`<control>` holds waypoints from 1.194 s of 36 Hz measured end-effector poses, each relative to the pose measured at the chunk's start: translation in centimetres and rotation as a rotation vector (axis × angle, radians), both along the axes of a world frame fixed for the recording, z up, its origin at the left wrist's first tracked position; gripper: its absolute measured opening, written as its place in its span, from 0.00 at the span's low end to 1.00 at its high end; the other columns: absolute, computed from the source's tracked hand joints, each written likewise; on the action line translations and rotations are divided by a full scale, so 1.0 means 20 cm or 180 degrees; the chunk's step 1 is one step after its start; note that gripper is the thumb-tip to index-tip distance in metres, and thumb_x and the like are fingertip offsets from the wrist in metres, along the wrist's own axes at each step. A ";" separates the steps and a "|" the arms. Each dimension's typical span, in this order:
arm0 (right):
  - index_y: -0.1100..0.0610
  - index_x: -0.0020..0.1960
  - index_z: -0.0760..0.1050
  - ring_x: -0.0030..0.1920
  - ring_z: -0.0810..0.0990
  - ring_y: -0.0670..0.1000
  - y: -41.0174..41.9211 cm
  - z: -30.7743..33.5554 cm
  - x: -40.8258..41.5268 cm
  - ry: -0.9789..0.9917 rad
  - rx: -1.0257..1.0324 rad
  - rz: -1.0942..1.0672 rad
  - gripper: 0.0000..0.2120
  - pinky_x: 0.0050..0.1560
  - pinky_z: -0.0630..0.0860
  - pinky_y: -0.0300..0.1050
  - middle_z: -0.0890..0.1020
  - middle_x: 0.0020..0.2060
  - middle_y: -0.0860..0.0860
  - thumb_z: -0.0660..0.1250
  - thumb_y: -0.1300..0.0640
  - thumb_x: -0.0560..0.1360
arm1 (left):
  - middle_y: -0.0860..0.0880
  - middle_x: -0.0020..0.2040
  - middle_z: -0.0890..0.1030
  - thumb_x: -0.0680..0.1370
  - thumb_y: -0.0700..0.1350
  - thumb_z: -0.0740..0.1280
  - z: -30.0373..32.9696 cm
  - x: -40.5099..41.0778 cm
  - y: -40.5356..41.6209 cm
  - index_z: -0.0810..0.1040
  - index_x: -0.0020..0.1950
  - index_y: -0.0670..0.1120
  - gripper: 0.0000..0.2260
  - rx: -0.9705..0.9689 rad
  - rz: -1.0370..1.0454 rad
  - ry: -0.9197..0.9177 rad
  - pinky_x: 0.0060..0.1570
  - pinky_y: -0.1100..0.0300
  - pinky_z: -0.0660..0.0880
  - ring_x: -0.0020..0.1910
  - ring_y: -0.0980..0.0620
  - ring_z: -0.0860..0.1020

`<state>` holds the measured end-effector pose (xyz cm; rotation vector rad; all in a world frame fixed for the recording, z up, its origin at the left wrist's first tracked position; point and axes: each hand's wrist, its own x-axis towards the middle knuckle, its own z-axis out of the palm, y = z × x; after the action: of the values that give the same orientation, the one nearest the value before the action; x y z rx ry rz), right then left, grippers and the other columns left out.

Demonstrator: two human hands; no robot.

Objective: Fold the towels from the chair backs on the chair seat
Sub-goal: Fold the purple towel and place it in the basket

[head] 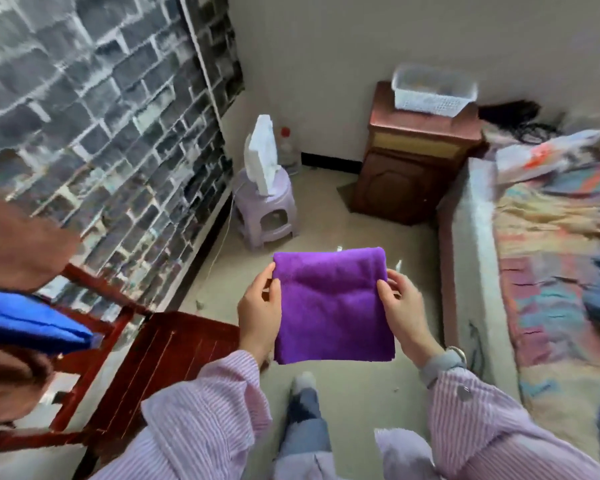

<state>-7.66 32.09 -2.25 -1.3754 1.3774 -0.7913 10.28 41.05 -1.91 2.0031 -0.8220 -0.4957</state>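
The purple towel (331, 303), already folded to a compact square, is being held in the air by both side edges, pinched by the left hand (260, 311) and right hand (405, 306). It is being kept beside the chair seat (174, 355), not yet laid down. A blue towel (28, 322) is hanging unfolded on the chair back.

Walls: grey brick-pattern wall (94, 109) left of cabinet, plain pale wall (326, 57) behind it.
Floor: beige floor (326, 216) before the cabinet.
Furniture: brown wooden cabinet (413, 168); lilac plastic stool (267, 213) to its left; bed (548, 258) to its right.
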 end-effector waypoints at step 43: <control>0.59 0.61 0.71 0.52 0.76 0.51 -4.42 -0.15 -0.05 0.0485 0.0218 -0.0888 0.13 0.53 0.71 0.43 0.78 0.51 0.52 0.59 0.60 0.77 | 0.49 0.47 0.79 0.79 0.40 0.58 -0.16 0.02 -4.74 0.72 0.66 0.48 0.17 0.0422 -0.0932 0.0705 0.41 0.72 0.63 0.38 0.58 0.73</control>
<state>-8.67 -56.40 -5.25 -1.2258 1.7261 -0.8241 10.76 -53.80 -5.09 1.9107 -0.9677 -0.9443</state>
